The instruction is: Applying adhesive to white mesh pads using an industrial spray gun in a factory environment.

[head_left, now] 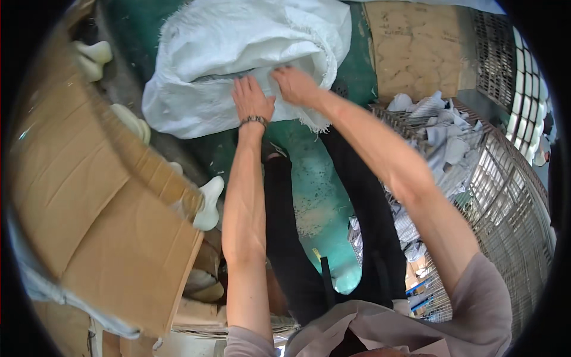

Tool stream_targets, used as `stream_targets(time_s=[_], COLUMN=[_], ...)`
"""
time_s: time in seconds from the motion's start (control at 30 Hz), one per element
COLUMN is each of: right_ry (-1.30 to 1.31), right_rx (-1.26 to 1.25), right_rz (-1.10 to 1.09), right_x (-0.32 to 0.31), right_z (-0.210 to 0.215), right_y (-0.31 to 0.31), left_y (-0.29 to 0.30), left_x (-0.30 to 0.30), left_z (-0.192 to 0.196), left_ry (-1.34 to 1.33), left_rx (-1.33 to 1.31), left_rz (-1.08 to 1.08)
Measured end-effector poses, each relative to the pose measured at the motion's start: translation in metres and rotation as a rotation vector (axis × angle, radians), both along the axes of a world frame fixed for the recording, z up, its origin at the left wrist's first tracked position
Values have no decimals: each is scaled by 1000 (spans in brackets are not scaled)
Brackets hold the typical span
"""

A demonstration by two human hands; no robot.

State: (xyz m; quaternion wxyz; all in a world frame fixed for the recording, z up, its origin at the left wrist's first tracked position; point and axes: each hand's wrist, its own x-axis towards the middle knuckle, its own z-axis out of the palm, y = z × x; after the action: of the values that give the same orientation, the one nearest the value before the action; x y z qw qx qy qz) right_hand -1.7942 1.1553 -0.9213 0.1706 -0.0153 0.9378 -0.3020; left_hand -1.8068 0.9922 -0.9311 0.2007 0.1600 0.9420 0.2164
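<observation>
A large white woven sack (pixel 208 41) with frayed edges lies on the green floor ahead of me, its mouth partly folded open toward me. My left hand (pixel 252 98), with a dark bracelet at the wrist, rests on the near side of the sack's mouth, fingers stretched out and slightly spread. Just to its right, my right hand (pixel 295 87) has its fingers bent over the sack's inner cloth and closed on it. What lies inside the sack is mostly hidden by its folds.
Cardboard boxes (pixel 89 154) fill the left side, with pale shaped pieces (pixel 209 203) along their edge. At the right stands a wire-mesh cage (pixel 505 196) beside grey-white scraps (pixel 455 149). A flat cardboard sheet (pixel 416 47) is at the far right. My legs straddle the green floor (pixel 318 202).
</observation>
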Motion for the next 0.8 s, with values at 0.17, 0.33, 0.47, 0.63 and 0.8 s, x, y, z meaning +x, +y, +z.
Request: stream_targets(time_s=[0.17, 0.33, 0.47, 0.63, 0.8], right_ry=[57, 187, -193, -573, -741], right_rx=[85, -143, -276, -263, -508], right_rz=[-27, -231, -305, -515, -640], right_x=[-116, -140, -75, -35, -41], right_z=[-54, -45, -80, -135, -152], right_y=[51, 33, -15, -32, -19], left_y=[17, 3, -25, -60, -166], left_x=[9, 44, 31, 37, 37], left_z=[-51, -41, -57, -107, -110], left_ry=[-189, -372, -708, -239, -196], left_rx=[-101, -9, 111, -331, -460], left_rz=[-255, -61, 451, 997, 1169])
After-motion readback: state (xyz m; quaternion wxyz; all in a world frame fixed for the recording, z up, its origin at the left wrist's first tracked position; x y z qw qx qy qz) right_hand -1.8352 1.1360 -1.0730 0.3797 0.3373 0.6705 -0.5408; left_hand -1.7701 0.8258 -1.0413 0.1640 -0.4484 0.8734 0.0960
